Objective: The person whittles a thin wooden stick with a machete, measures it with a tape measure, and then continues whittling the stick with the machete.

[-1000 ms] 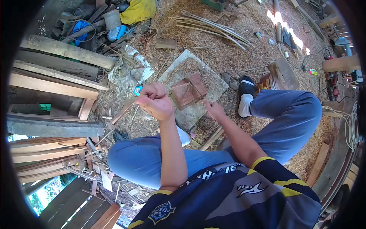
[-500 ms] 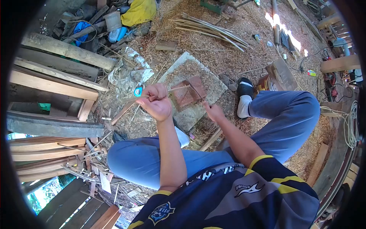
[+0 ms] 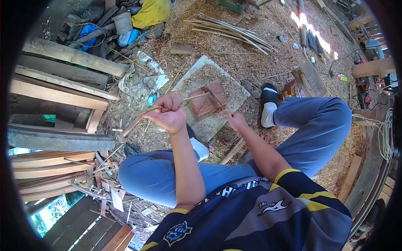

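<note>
Starting at the left of my view, planks [image 3: 61, 96] are stacked beside the person. Next comes the left hand [image 3: 168, 112], raised with its inner wrist turned toward me and the fingers curled shut around a thin stick [image 3: 194, 97]. One end of the stick pokes out to the left of the fist; the other reaches over the red board [image 3: 205, 107], which lies on a pale slab [image 3: 236, 80] on the floor. To steady that free end, I'd hold the left fist firm and the stick in one line, with little of it unsupported, and the fingers well clear of the edge.

The dark blade of a knife [image 3: 216, 99] slants across the red board, and the stick's tip seems to meet it; I cannot tell whether the two press together. As I judge it, the blade calls for light, even pressure at a shallow angle, since a steep bite could split such thin wood.

Further right, the right hand [image 3: 238, 122] is low, closed on the knife's handle, which its fingers mostly hide. That forearm reaches up and inward from the elbow, while the left one stands nearly upright. Rightmost, I'd mind the sandalled foot [image 3: 269, 104] near the slab.
</note>
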The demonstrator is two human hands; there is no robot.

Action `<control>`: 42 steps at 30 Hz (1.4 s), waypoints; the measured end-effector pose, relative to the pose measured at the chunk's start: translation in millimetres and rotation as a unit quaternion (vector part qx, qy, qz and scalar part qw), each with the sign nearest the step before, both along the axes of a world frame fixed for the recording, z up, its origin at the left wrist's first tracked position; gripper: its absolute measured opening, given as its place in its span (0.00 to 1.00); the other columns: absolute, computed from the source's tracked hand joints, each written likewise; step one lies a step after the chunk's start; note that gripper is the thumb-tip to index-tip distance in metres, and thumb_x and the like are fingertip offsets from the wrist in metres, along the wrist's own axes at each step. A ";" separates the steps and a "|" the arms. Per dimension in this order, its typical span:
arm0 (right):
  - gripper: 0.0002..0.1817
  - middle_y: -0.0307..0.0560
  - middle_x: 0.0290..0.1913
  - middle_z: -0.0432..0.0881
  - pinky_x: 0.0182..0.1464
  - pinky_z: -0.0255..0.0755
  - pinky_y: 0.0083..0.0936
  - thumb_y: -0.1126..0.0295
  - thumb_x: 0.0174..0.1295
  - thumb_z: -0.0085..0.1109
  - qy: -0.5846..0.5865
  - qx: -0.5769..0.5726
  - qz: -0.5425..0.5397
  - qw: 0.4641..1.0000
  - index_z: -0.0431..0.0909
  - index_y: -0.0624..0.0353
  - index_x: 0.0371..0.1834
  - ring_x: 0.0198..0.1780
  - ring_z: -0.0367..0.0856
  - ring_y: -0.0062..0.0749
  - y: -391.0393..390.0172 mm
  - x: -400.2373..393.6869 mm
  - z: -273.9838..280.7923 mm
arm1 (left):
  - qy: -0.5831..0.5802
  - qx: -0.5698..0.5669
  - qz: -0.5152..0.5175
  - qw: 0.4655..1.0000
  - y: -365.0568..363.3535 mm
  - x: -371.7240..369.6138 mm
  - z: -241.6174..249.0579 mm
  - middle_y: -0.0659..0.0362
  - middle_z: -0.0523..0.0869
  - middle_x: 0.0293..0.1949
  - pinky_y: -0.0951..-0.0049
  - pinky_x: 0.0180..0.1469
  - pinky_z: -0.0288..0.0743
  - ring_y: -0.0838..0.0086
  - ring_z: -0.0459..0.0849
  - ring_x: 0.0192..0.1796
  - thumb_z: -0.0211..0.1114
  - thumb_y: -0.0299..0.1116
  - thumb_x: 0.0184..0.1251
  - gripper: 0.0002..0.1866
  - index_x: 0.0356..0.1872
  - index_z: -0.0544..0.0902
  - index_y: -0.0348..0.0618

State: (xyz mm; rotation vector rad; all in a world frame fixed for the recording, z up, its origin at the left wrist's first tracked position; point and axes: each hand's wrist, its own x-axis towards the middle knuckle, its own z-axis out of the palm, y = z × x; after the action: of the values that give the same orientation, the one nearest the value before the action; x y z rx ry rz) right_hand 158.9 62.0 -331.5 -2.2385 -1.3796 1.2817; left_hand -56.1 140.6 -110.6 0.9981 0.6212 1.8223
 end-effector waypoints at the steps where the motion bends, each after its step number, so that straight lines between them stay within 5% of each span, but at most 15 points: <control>1: 0.42 0.61 0.29 0.84 0.44 0.76 0.46 0.32 0.71 0.45 0.024 -0.048 0.003 0.999 0.84 0.67 0.32 0.36 0.86 0.54 4.6 2.4 4.5 | 0.006 0.002 -0.011 1.000 -0.4 1.0 -0.4 0.67 0.52 0.16 0.69 0.27 0.38 0.78 0.49 0.20 0.35 0.81 0.69 0.42 0.17 0.51 0.50; 3: 0.45 0.68 0.43 0.88 0.57 0.76 0.48 0.29 0.70 0.40 0.071 -0.151 0.011 0.986 0.88 0.66 0.46 0.51 0.86 0.64 8.2 10.2 17.3 | 0.021 0.008 -0.024 0.999 0.3 1.8 0.5 0.66 0.55 0.18 0.70 0.27 0.40 0.77 0.51 0.21 0.38 0.80 0.69 0.41 0.19 0.54 0.49; 6: 0.44 0.70 0.45 0.87 0.58 0.76 0.47 0.29 0.70 0.40 0.085 -0.147 -0.036 0.985 0.88 0.65 0.46 0.53 0.85 0.64 3.3 -2.9 2.4 | 0.021 0.004 0.015 1.000 0.3 11.2 8.5 0.64 0.60 0.22 0.72 0.28 0.46 0.78 0.54 0.25 0.45 0.77 0.71 0.38 0.26 0.59 0.48; 8: 0.41 0.56 0.28 0.83 0.42 0.75 0.44 0.31 0.71 0.43 0.084 -0.050 -0.031 0.995 0.83 0.63 0.30 0.32 0.83 0.50 7.6 -11.4 -9.2 | 0.000 -0.023 0.103 0.994 0.8 25.5 18.0 0.63 0.62 0.26 0.73 0.29 0.50 0.78 0.56 0.27 0.48 0.72 0.74 0.34 0.31 0.60 0.47; 10: 0.40 0.50 0.19 0.81 0.34 0.75 0.42 0.33 0.72 0.46 0.092 0.008 -0.020 0.995 0.81 0.62 0.23 0.23 0.82 0.43 10.0 -22.8 7.3 | 0.006 -0.035 0.146 0.989 -0.4 26.9 25.9 0.63 0.61 0.28 0.74 0.30 0.52 0.78 0.56 0.28 0.48 0.68 0.78 0.31 0.34 0.60 0.47; 12: 0.38 0.49 0.20 0.81 0.34 0.75 0.41 0.35 0.73 0.48 0.109 0.035 -0.007 0.993 0.81 0.62 0.23 0.26 0.83 0.42 19.8 -30.1 43.1 | 0.027 -0.033 0.169 0.985 -0.4 27.0 22.8 0.63 0.61 0.28 0.75 0.29 0.51 0.79 0.55 0.27 0.46 0.66 0.79 0.30 0.34 0.60 0.47; 15: 0.35 0.66 0.42 0.87 0.52 0.78 0.47 0.37 0.72 0.46 0.134 0.045 0.049 0.989 0.88 0.60 0.50 0.48 0.86 0.63 26.3 -38.2 76.5 | 0.060 -0.005 0.166 0.984 2.5 19.9 8.6 0.64 0.59 0.25 0.76 0.28 0.47 0.80 0.54 0.26 0.44 0.66 0.80 0.30 0.32 0.59 0.49; 24: 0.35 0.68 0.40 0.87 0.52 0.79 0.47 0.37 0.72 0.47 0.113 0.061 0.072 0.989 0.88 0.61 0.45 0.47 0.86 0.63 27.2 -44.9 76.3 | 0.043 0.026 0.184 0.982 3.1 18.6 0.9 0.67 0.54 0.20 0.73 0.25 0.42 0.80 0.51 0.22 0.41 0.61 0.83 0.29 0.28 0.57 0.49; 30: 0.41 0.69 0.35 0.86 0.50 0.77 0.49 0.33 0.72 0.43 0.051 -0.034 0.025 0.998 0.87 0.66 0.35 0.43 0.86 0.66 26.8 -20.3 38.5 | 0.047 0.021 0.180 0.982 3.8 27.3 -0.5 0.67 0.54 0.20 0.74 0.24 0.43 0.80 0.51 0.21 0.41 0.63 0.83 0.30 0.27 0.56 0.49; 33: 0.42 0.68 0.35 0.86 0.50 0.77 0.49 0.32 0.72 0.42 0.079 0.043 0.036 0.995 0.86 0.65 0.34 0.44 0.86 0.66 15.7 -26.7 50.3 | 0.055 0.020 0.183 0.981 5.9 33.5 0.8 0.67 0.54 0.19 0.74 0.24 0.43 0.80 0.51 0.21 0.40 0.64 0.82 0.30 0.27 0.56 0.49; 39: 0.38 0.66 0.32 0.85 0.45 0.75 0.49 0.35 0.72 0.45 0.007 -0.002 0.008 1.000 0.86 0.66 0.38 0.38 0.86 0.63 15.0 -14.6 3.1 | 0.068 0.030 0.177 0.981 8.8 26.6 -1.1 0.67 0.53 0.19 0.73 0.24 0.42 0.80 0.50 0.21 0.41 0.65 0.81 0.30 0.29 0.56 0.50; 42: 0.35 0.66 0.31 0.84 0.42 0.75 0.47 0.39 0.73 0.48 0.088 0.051 0.006 0.995 0.86 0.66 0.39 0.36 0.85 0.62 4.9 -21.1 24.8 | 0.067 0.019 0.188 0.980 4.0 27.5 -3.2 0.66 0.56 0.21 0.74 0.25 0.44 0.80 0.52 0.23 0.42 0.65 0.81 0.29 0.29 0.57 0.50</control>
State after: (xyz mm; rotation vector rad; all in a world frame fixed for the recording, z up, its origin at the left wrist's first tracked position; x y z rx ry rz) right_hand 137.8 66.8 -306.7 -2.0002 -1.3629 1.3442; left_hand -28.6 144.6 -113.7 1.0913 0.9095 2.1114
